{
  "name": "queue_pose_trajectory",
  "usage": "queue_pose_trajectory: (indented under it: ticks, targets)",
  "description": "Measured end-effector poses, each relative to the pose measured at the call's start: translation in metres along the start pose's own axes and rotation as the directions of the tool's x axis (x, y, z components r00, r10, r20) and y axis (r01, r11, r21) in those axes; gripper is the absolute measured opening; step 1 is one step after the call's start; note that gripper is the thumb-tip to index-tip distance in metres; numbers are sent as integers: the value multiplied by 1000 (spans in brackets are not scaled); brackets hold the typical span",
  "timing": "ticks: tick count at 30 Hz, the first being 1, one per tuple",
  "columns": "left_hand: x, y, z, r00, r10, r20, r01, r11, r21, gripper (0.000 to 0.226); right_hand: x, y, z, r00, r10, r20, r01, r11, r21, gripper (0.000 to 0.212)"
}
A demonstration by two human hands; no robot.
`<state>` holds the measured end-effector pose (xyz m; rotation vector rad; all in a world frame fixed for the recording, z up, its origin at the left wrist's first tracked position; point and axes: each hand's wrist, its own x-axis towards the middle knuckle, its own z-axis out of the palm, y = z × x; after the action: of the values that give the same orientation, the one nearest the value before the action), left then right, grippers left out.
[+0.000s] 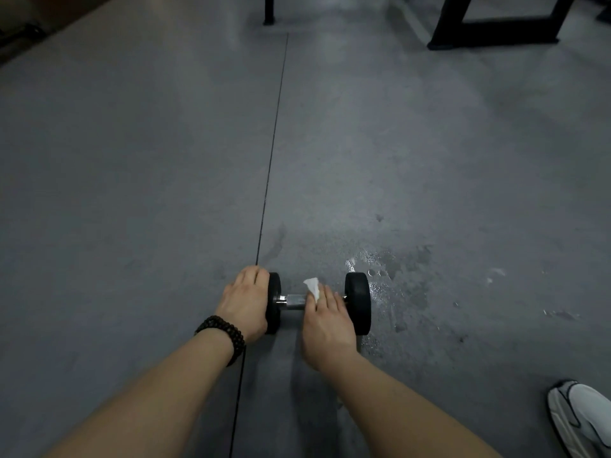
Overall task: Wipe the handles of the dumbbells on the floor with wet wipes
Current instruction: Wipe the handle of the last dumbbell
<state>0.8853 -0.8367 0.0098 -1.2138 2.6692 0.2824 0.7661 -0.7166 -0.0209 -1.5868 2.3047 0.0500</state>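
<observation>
Right hand [325,322] hides handle's right part; shoe [582,414] cut off

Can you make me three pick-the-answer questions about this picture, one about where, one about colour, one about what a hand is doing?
1. Where is the white wet wipe?
A. on the metal handle of the black round-ended dumbbell
B. on the shoe
C. on the bench

2. What colour is the beaded bracelet?
A. red
B. dark
C. yellow

3. What is the left hand doing?
A. waving
B. resting on the dumbbell's left end
C. holding a bottle

Answers: 1 A, the right hand presses it there; 2 B, the beads look dark brown or black; 3 B, its palm covers that end.
</observation>
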Motion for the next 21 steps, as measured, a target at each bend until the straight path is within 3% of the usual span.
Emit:
queue_pose_trajectory:
  ticks: [4, 5, 8, 11, 13, 15, 18, 21]
  targets:
    - [-6, -5, 4, 994, 0, 111, -3, 1000, 23, 126, -21, -12, 10, 997, 67, -28, -64, 992, 111, 73]
    - [-9, -2, 10, 991, 5, 133, -7, 1000, 13, 128, -22, -16, 11, 993, 111, -33, -104, 981, 163, 76]
    - [-16, -1, 28, 995, -1, 104, 6, 999, -49, 114, -18, -36, 9, 961, 265, -76, -234, 931, 280, 81]
    - [-23, -3, 33, 996, -16, 88, 24, 996, -89, 96, -16, -60, 17, 996, 74, -50, -58, 960, 275, 85]
    - [-26, 0, 34, 999, -24, 43, 29, 993, -112, 88, -18, -56, 20, 995, -35, -95, 52, 981, 187, 72]
    - [-26, 1, 36, 1000, -11, 20, 13, 993, -114, 94, -20, -34, 19, 978, 29, -205, -13, 997, 81, 59]
    - [-27, 0, 38, 1000, -9, 7, 10, 996, -84, 101, -25, -15, 14, 980, 174, -96, -170, 984, 52, 60]
    - [-26, 1, 37, 1000, -13, -4, 12, 994, -110, 92, -27, -40, 15, 998, -13, -54, 18, 996, 91, 75]
